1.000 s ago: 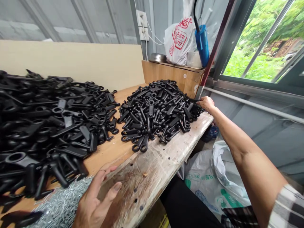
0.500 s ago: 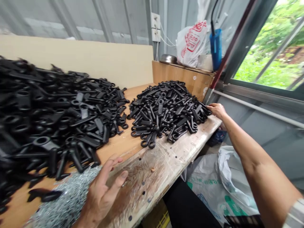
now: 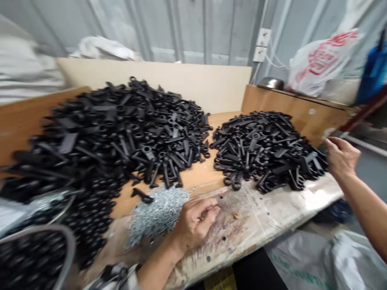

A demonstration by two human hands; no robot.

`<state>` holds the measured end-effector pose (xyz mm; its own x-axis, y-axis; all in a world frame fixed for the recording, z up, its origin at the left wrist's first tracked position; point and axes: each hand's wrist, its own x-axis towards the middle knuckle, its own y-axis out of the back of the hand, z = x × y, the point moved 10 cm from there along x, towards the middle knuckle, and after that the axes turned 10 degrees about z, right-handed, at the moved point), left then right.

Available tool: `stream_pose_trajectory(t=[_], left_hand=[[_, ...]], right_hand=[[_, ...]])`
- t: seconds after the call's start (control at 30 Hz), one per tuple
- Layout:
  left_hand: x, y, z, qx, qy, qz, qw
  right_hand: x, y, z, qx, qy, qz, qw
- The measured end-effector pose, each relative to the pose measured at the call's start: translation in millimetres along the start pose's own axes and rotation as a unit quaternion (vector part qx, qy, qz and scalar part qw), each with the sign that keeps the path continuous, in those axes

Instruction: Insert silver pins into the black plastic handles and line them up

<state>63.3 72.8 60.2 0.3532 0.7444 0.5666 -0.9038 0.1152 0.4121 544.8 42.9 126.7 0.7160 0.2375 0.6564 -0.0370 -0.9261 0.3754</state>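
Note:
My left hand (image 3: 196, 219) is low over the table beside a heap of small silvery metal pins (image 3: 161, 211). Its fingers are curled in toward the thumb, and whatever they hold is too small or hidden to make out. At the right end of the smaller pile of black ring-ended plastic parts (image 3: 256, 149), my right hand (image 3: 343, 157) is raised with its fingers bent together; I cannot see anything in its grip. One black part (image 3: 142, 196) lies on the edge of the pins. A larger pile of similar black parts (image 3: 136, 125) covers the table's left side.
Round black pieces (image 3: 87, 217) spread at the left front, by a clear-rimmed container (image 3: 68, 241) of more. Boards (image 3: 223, 86) wall the back. A metal bowl (image 3: 271, 83) and a plastic bag (image 3: 323, 60) sit on the right ledge. White sacks (image 3: 302, 253) lie below the table's edge.
The view has swung left, bringing the round pieces and container into sight. My left hand's spread fingers have curled closed. My right hand has come up from the far end of the smaller pile.

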Motion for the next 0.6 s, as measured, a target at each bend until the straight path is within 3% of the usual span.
stream_pose_trajectory(t=[0.07, 0.13, 0.2, 0.27, 0.4, 0.5, 0.6], left_hand=[[2.2, 11.7, 8.2, -0.014, -0.026, 0.051, 0.998], [3.3, 25.7, 10.5, -0.02, -0.031, 0.107, 0.994], [2.7, 29.8, 15.8, -0.02, -0.054, 0.118, 0.991], [0.4, 24.7, 25.9, -0.005, -0.106, 0.096, 0.99], [-5.6, 19.3, 40.4, 0.06, -0.195, 0.105, 0.973], [-6.6, 20.6, 40.6, 0.092, -0.205, 0.123, 0.967], [-5.9, 24.5, 38.1, 0.102, -0.193, 0.138, 0.966]], right_hand=[[-33.7, -7.2, -60.7, 0.113, 0.048, -0.024, 0.992], [-84.9, -25.8, -132.3, 0.193, 0.138, -0.122, 0.964], [-152.0, -46.3, -201.8, 0.239, 0.251, -0.235, 0.908], [-223.3, -69.1, -253.8, 0.247, 0.346, -0.339, 0.839], [-332.1, -110.6, -307.6, 0.208, 0.43, -0.468, 0.744], [-389.0, -124.3, -329.2, 0.163, 0.502, -0.52, 0.672], [-410.8, -140.2, -333.6, 0.076, 0.534, -0.525, 0.658]])
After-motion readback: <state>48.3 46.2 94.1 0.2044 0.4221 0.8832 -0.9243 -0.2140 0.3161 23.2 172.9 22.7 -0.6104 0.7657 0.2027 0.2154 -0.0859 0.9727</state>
